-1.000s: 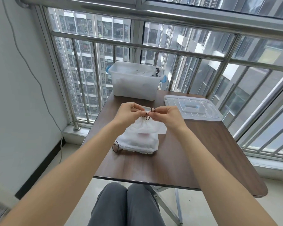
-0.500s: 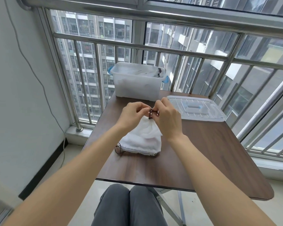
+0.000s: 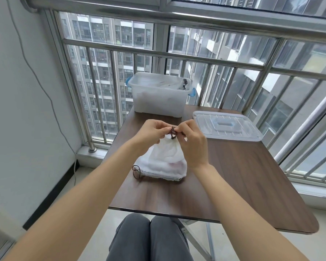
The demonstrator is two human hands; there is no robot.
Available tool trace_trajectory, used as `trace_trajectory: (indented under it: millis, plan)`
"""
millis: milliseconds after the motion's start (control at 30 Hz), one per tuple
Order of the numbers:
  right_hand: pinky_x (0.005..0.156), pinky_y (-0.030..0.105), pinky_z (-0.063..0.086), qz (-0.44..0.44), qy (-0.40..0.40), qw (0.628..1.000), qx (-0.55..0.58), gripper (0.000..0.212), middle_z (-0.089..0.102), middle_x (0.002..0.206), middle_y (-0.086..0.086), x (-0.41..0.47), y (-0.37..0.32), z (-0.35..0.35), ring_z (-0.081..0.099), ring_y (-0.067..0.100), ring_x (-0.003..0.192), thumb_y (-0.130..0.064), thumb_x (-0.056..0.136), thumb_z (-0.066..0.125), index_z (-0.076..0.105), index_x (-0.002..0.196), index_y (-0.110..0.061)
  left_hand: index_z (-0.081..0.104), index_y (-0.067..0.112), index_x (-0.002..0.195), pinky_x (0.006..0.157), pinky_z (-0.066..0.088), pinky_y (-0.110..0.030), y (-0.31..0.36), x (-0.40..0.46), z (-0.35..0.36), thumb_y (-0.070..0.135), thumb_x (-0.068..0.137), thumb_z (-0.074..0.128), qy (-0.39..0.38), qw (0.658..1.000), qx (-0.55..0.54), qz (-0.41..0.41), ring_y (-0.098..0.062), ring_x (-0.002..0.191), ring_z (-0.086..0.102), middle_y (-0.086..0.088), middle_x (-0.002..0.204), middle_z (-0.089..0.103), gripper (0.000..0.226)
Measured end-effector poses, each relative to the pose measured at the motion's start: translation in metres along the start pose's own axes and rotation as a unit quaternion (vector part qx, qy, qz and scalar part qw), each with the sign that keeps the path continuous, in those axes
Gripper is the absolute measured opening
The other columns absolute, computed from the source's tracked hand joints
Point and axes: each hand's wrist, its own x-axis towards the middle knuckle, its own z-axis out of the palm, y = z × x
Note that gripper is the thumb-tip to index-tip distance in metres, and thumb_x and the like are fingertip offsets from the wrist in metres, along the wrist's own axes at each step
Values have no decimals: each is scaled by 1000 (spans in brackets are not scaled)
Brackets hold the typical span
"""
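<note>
on the balcony table [image 3: 252, 185]: knotting in progress

nearest, a white drawstring pouch [image 3: 164, 162] lies on it, one cord loop [image 3: 136, 172] loose at its near-left corner. at its gathered far end, left hand [image 3: 152, 131] and right hand [image 3: 191, 146] each pinch the dark cord [image 3: 172, 133], fingers curled. risk: a slipped pinch lets the knot spring open; a hard tug drags the pouch. beyond: open bin [image 3: 158, 98], lid [image 3: 227, 127] beside.

Readable text: you have none anywhere in this view.
Box [image 3: 158, 102]: cloudy plastic wall, with no label or brand you can read.
Lid [image 3: 227, 127]: moulded ribs only, no lettering.
Pouch [image 3: 166, 161]: plain white cloth, no print.
Worktop [image 3: 252, 176]: bare wood grain, no mark or number.
</note>
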Motion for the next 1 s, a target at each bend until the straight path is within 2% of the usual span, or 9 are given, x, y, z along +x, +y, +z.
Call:
trace_trajectory:
  millis: [67, 167, 233, 333, 433, 533, 633, 867, 1000]
  plan:
    - [55, 31, 51, 42, -13, 998, 42, 6, 60, 81, 2, -2, 2, -3, 58, 18, 66, -4, 80, 66, 63, 77, -8, 68, 15, 84, 55, 36, -19, 0, 2, 1, 13, 95, 53, 47, 997, 59, 16, -8, 63, 44, -7, 88, 66, 19]
    - [61, 16, 47, 136, 1, 986, 100, 7, 66, 81, 2, -2, 5, -8, 60, 14, 68, -3, 80, 67, 65, 78, -9, 67, 13, 87, 71, 40, -24, -3, 5, -1, 16, 95, 52, 139, 980, 141, 29, -17, 82, 57, -6, 94, 70, 17]
    - [61, 7, 41, 181, -4, 977, 109, 5, 68, 78, 2, -3, 7, -11, 58, 11, 67, -6, 81, 68, 65, 78, -9, 68, 8, 94, 76, 39, -24, -3, 4, -2, 18, 95, 51, 164, 969, 184, 20, -21, 95, 59, -7, 100, 70, 20]
    - [61, 5, 40, 223, -15, 967, 119, 5, 66, 75, -2, -3, 8, -14, 59, 11, 69, -10, 82, 68, 65, 79, -9, 68, 4, 97, 78, 38, -24, -4, 2, -1, 17, 96, 50, 177, 962, 206, 15, -24, 104, 59, -10, 105, 69, 22]
    - [62, 6, 40, 227, -16, 966, 118, 4, 66, 75, -3, -2, 6, -15, 59, 11, 68, -8, 82, 67, 65, 79, -8, 67, 5, 96, 76, 36, -23, -3, -2, 1, 17, 96, 49, 173, 963, 207, 9, -23, 100, 59, -9, 103, 69, 22]
    - [63, 5, 40, 227, -13, 966, 122, 3, 66, 75, -2, -1, 5, -16, 60, 12, 69, -7, 81, 68, 65, 80, -7, 64, 10, 92, 64, 38, -23, -1, -5, 3, 15, 96, 48, 154, 969, 192, 13, -16, 76, 58, -4, 95, 69, 18]
    - [62, 5, 40, 223, -14, 967, 121, 4, 68, 75, 2, 1, 3, -17, 61, 14, 69, -9, 81, 68, 66, 80, -7, 59, 12, 88, 54, 37, -15, 0, -4, 4, 12, 95, 45, 159, 974, 163, 15, -7, 59, 55, 0, 87, 66, 15]
    - [62, 6, 42, 232, -27, 960, 155, 6, 65, 70, -3, 4, 2, -19, 60, 8, 66, -12, 81, 69, 66, 80, -9, 55, 12, 90, 54, 39, -18, -1, 1, 6, 10, 95, 43, 186, 976, 112, 2, -7, 58, 55, 1, 83, 63, 13]
    - [69, 24, 49, 299, -19, 928, 221, 6, 65, 68, -4, 7, 2, -20, 63, 14, 70, -13, 83, 68, 65, 78, -14, 52, 14, 84, 54, 42, -21, 0, 0, 8, 10, 95, 43, 175, 984, 14, -14, -8, 60, 55, 3, 79, 58, 15]
